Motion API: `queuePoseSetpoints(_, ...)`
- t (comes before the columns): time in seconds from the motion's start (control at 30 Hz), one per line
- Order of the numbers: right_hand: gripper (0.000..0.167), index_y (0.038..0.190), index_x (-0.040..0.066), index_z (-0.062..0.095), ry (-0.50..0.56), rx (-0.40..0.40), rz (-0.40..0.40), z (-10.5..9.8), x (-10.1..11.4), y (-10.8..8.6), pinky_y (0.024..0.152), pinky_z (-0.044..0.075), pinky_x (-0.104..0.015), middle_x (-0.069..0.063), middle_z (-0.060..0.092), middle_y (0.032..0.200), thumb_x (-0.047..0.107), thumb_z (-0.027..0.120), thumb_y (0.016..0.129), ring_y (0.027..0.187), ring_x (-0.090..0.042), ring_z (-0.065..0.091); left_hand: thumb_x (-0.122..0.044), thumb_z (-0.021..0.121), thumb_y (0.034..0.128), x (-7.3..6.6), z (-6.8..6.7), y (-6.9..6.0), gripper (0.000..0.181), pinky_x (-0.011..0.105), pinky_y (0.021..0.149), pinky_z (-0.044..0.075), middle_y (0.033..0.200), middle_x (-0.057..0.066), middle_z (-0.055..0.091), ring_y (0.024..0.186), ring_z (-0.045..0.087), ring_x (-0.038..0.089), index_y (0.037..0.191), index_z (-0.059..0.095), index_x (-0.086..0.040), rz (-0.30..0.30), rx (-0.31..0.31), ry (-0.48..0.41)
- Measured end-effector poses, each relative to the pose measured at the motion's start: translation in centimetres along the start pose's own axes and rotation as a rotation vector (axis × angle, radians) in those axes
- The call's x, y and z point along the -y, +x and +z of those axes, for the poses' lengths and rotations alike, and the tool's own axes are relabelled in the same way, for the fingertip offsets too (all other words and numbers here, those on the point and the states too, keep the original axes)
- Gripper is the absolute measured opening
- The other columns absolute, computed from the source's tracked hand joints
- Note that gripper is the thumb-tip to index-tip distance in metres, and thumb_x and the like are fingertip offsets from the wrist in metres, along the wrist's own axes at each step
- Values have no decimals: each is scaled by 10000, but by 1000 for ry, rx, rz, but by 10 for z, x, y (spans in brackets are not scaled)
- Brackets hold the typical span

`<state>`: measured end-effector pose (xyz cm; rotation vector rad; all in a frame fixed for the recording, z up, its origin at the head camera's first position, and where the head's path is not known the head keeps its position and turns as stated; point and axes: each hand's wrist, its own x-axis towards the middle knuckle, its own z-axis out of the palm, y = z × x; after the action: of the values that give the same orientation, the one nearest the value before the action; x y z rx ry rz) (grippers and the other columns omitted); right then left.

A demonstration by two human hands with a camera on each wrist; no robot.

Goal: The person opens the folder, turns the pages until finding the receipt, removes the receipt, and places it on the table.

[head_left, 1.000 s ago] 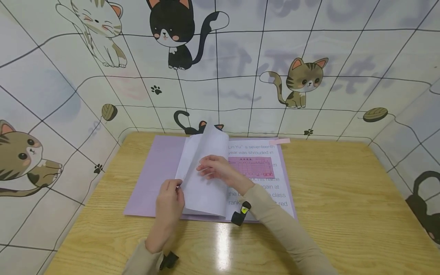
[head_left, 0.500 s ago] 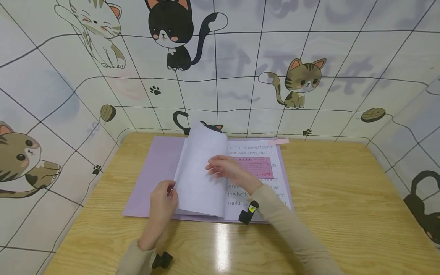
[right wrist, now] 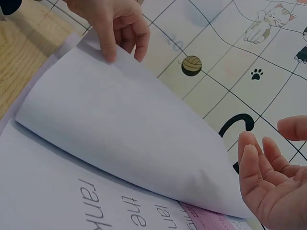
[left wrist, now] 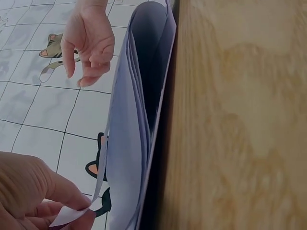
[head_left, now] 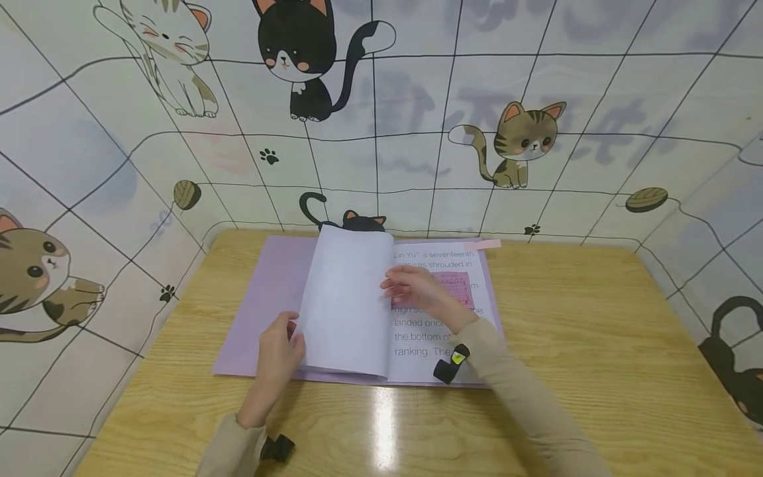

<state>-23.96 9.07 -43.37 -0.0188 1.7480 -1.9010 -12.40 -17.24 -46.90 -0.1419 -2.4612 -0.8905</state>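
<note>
An open booklet with a purple cover [head_left: 271,291] lies on the table. Its blank white page [head_left: 346,298] is turned over toward the left, and my left hand [head_left: 279,348] pinches that page's left edge between thumb and fingers. In the left wrist view the pinched paper strip [left wrist: 72,214] shows between the fingertips. My right hand [head_left: 426,295] hovers over the printed right-hand page [head_left: 426,338], fingers loosely bent and holding nothing. Part of a pink printed slip [head_left: 457,290] on that page is hidden behind the right hand.
A pale pink tab [head_left: 487,244] sticks out at the booklet's top right corner. The wooden table [head_left: 584,331] extends to both sides and in front. Behind it stands a wall covering [head_left: 411,165] with cartoon cats and a grid.
My left hand has moved slightly left, pulling the page over and flatter. The right hand has drifted right, off the white page and over the printed one.
</note>
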Motion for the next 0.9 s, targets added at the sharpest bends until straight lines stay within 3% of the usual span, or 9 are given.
queuePoseSetpoints(0.2,373,1243,-63,476,25,-26,-10,-16,2,-5,857,502,-340,-77,668,976,127,546,929,859,-166,637,192,607,654,4,2,0,360,345,510,438,693,172,581,584,501,221,1004,593,110,-25,49,0)
queuePoseSetpoints(0.47,422,1274,-85,429,-1,-33,-31,-41,1,-12,887,481,-348,-147,630,1095,162,528,948,1017,-272,605,177,612,669,9,5,-2,220,302,507,403,642,96,523,584,447,179,871,652,101,-23,114,33)
queuePoseSetpoints(0.63,459,1285,-80,417,-42,-50,-39,-56,-2,-15,888,483,-332,-165,606,1149,209,537,949,1047,-271,592,174,617,668,13,8,-4,197,305,507,411,645,92,524,585,453,179,849,651,104,-30,142,43)
queuePoseSetpoints(0.9,488,1310,-113,358,-6,-84,-60,-83,-9,-18,831,503,-296,-40,663,989,175,524,953,945,-182,634,157,631,683,15,9,-4,174,300,523,432,654,92,532,596,477,185,844,656,97,-54,185,50)
